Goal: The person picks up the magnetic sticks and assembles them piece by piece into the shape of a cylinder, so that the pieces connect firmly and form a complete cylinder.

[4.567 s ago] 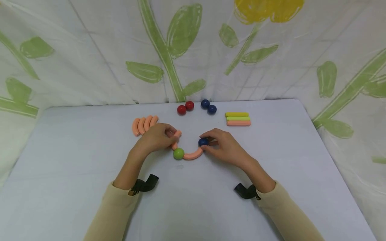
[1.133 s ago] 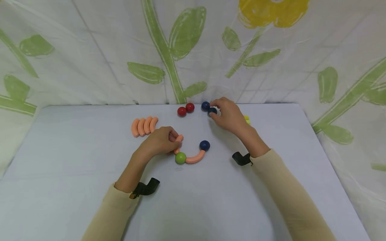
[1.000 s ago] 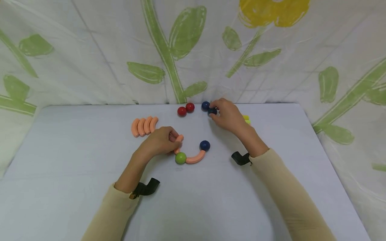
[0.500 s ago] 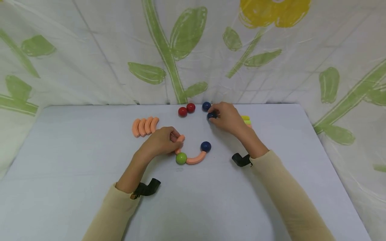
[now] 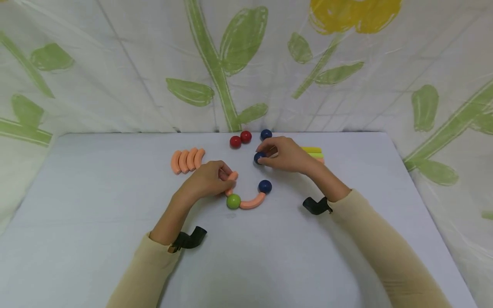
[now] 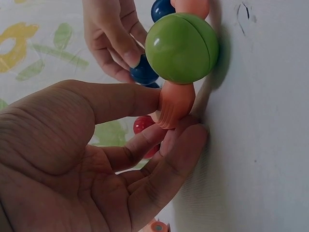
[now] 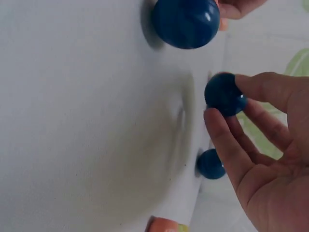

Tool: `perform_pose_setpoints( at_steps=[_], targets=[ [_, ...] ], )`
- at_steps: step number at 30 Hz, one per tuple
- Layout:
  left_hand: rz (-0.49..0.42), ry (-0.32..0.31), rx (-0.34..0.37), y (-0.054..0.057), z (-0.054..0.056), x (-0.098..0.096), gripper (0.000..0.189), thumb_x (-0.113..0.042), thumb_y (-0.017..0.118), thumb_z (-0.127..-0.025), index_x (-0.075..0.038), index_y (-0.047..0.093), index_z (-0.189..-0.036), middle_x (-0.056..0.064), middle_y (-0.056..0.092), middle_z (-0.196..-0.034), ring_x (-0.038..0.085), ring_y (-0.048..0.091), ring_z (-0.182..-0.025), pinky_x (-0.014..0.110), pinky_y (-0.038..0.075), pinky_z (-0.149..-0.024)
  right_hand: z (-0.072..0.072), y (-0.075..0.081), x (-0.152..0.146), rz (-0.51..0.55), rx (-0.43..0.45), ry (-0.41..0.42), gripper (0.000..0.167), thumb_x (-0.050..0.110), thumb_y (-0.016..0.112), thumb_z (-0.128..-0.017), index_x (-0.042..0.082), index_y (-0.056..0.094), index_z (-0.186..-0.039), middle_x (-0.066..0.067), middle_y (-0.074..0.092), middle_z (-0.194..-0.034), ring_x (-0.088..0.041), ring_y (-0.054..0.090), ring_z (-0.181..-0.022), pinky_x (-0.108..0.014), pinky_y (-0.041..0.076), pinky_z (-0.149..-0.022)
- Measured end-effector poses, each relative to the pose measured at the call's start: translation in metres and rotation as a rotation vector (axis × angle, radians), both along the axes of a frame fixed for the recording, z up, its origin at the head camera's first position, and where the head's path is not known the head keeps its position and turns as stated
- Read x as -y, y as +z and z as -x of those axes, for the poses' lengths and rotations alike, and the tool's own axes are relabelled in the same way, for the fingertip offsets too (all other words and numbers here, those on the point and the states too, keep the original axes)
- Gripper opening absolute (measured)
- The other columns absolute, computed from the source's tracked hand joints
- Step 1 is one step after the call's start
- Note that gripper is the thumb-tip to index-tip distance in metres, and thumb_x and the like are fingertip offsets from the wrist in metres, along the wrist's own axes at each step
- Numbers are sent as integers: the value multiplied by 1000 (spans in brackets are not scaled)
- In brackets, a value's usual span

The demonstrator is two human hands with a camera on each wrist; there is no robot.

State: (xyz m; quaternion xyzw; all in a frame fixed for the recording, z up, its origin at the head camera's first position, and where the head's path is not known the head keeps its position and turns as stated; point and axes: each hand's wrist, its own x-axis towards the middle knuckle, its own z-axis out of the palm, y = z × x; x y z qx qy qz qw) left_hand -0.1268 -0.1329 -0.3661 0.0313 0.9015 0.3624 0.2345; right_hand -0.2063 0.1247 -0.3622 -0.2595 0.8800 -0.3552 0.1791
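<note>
In the head view, my left hand point(image 5: 208, 177) pinches a curved orange stick point(image 6: 176, 104) between thumb and fingers. The stick's near end meets a green ball point(image 5: 233, 201). From that ball a second curved orange stick point(image 5: 252, 202) runs right to a blue ball point(image 5: 265, 186), so the pieces form a U-shaped chain. Behind the chain, my right hand point(image 5: 286, 155) holds another blue ball point(image 7: 225, 94) with thumb and fingertips, apart from the chain. The left hand's fingers cover part of the stick they pinch.
Several curved orange sticks point(image 5: 187, 161) lie side by side at left. Two red balls point(image 5: 240, 139) and one blue ball point(image 5: 265, 134) sit near the table's back edge. Straight sticks point(image 5: 313, 150) in yellow, light green and orange are partly behind the right hand. A flower-painted curtain hangs behind the white table point(image 5: 246, 265).
The right hand left the chain's blue ball, reached to the back pair and took the nearer blue ball, bringing it left and toward me. The left hand kept its pinch in place.
</note>
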Motion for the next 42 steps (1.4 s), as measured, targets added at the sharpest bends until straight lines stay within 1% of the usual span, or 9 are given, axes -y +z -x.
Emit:
perform_pose_setpoints(
  at_steps=[5, 7, 14, 21, 27, 32, 36, 39, 42],
  targets=[
    [-19, -5, 9, -1, 1, 0, 32, -27, 71, -97, -6, 67, -121, 5, 74, -93, 16, 67, -81, 28, 52, -74, -5, 4, 5, 56, 85, 27, 28, 17, 79, -96, 9, 73, -123, -8, 74, -122, -25, 72, -114, -39, 59, -104],
    [-26, -4, 18, -1, 0, 1, 31, -27, 71, -97, -7, 66, -120, 5, 74, -91, 16, 68, -81, 28, 52, -74, -6, 3, 9, 71, 98, 48, 29, 17, 79, -96, 9, 74, -124, -8, 74, -123, -25, 73, -116, -38, 58, -105],
    [-19, -4, 16, 1, 0, 4, 32, -27, 71, -96, -7, 66, -120, 5, 74, -92, 16, 68, -80, 27, 52, -72, -9, -2, 28, 72, 90, 96, 29, 16, 76, -98, 7, 73, -125, -9, 74, -125, -26, 72, -118, -38, 59, -104],
    [-81, -10, 24, 1, 0, 4, 27, -23, 70, -96, -6, 65, -116, 3, 76, -84, 14, 67, -74, 27, 53, -71, -13, -8, 37, 86, 108, 124, 28, 14, 73, -100, 7, 72, -127, -10, 74, -126, -26, 71, -118, -38, 57, -106],
    [-61, -2, 25, 3, 0, 6, 30, -26, 69, -97, -5, 65, -118, 6, 75, -89, 14, 66, -75, 27, 52, -71, -16, -11, 41, 126, 96, 152, 28, 11, 71, -100, 4, 70, -128, -12, 74, -124, -26, 71, -118, -38, 57, -106],
    [-48, 9, 9, 5, -1, 6, 36, -30, 67, -100, -6, 66, -126, 6, 74, -93, 16, 68, -74, 29, 51, -71, -17, -12, 40, 121, 93, 139, 29, 10, 70, -100, 3, 70, -129, -12, 73, -125, -26, 71, -119, -37, 58, -106],
    [-27, 8, -4, 4, 0, 4, 35, -31, 68, -100, -7, 69, -125, 5, 73, -88, 16, 68, -70, 29, 51, -69, -20, -12, 38, 121, 88, 109, 28, 11, 70, -101, 3, 70, -128, -12, 74, -126, -26, 71, -120, -37, 58, -105],
    [-10, 12, -6, 3, 0, 3, 34, -33, 68, -101, -7, 70, -123, 4, 72, -84, 15, 66, -68, 29, 50, -67, -27, -12, 35, 140, 72, 69, 28, 13, 70, -102, 4, 70, -128, -11, 73, -128, -26, 71, -122, -37, 59, -105],
    [-7, 15, -6, 2, 0, 2, 35, -35, 67, -102, -7, 70, -122, 4, 71, -83, 15, 65, -68, 29, 49, -66, -38, -10, 27, 160, 41, 14, 28, 16, 69, -103, 5, 69, -129, -11, 71, -131, -26, 71, -124, -39, 59, -104]
  ],
)
